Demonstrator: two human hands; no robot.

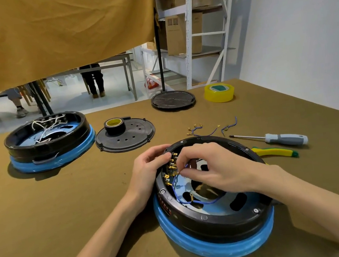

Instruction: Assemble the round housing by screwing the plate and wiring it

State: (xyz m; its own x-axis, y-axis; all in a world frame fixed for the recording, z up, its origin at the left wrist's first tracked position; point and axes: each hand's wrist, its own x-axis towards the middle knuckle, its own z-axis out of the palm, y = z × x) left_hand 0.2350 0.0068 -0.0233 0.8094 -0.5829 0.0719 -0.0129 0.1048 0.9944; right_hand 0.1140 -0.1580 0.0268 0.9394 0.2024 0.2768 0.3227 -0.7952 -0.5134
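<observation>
A round black housing [210, 220] with a blue wrapped base sits at the table's near right. Inside its left wall stand several brass terminals [170, 168], and blue wires [197, 201] loop across the floor. My left hand [148, 170] grips the housing's left rim, fingers curled over it. Reaching inside, my right hand [210, 170] pinches a blue wire end at the terminals. A black perforated plate [137, 137] lies beyond, with a black tape roll [114, 126] standing on it.
A second housing [49, 142] with white wires stands at the left. Another round plate [172, 101] and yellow tape [220, 92] lie at the back. Loose blue wires [209, 128], a screwdriver [277, 136] and yellow pliers [275, 152] lie right of the housing.
</observation>
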